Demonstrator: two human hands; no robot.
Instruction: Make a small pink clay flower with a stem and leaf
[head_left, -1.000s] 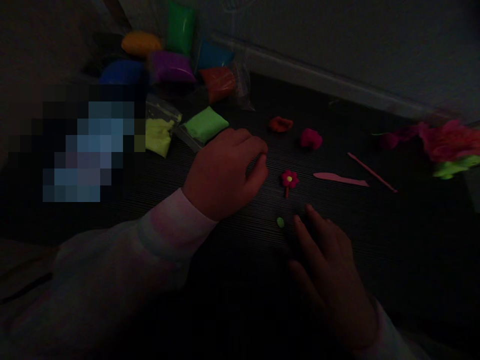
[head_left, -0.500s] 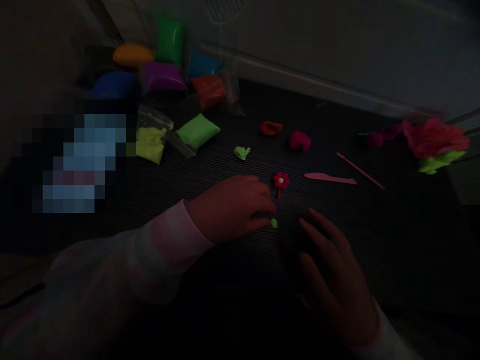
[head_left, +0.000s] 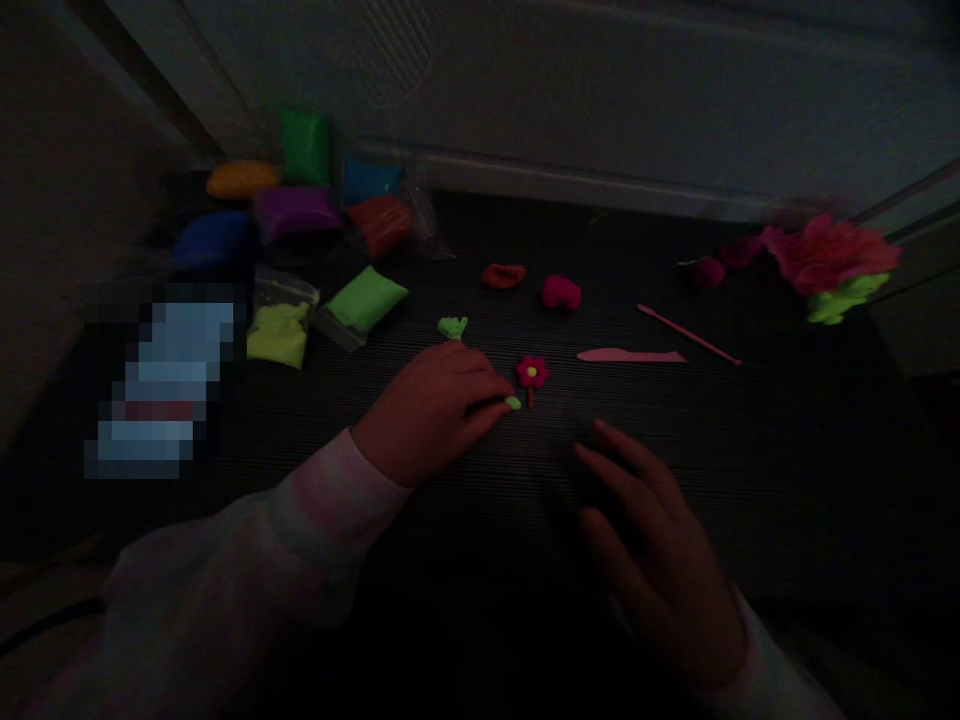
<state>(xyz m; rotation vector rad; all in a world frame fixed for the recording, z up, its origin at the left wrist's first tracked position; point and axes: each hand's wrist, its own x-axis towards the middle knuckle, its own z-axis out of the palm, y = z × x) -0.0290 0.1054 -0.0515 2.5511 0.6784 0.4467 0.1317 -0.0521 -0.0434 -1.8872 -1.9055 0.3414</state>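
Observation:
Between the thumb and fingertips of my left hand [head_left: 442, 405] is a small green clay leaf [head_left: 513, 403]. It is just left of the brown stem of a little clay flower [head_left: 532, 373], which has dark pink petals and a yellow centre and lies on the dark table. I cannot tell whether leaf and stem touch. My right hand [head_left: 656, 540] is to the lower right of the flower, fingers apart, holding nothing. Behind my left hand lies a lump of light green clay [head_left: 452, 327]. Farther back are a red-orange clay piece [head_left: 503, 276] and a pink clay lump [head_left: 561, 293].
A pink plastic knife [head_left: 630, 356] and a thin pink stick tool [head_left: 690, 334] lie to the right. Bagged clay, including a light green packet [head_left: 367, 305] and a purple one [head_left: 296, 212], fills the back left. A blurred-out screen [head_left: 172, 370] is at left, an artificial flower [head_left: 832, 258] at far right.
My left hand has carried the green leaf up and left, from below the flower to beside its stem. The right hand keeps nearly the same pose. The camera view has shifted.

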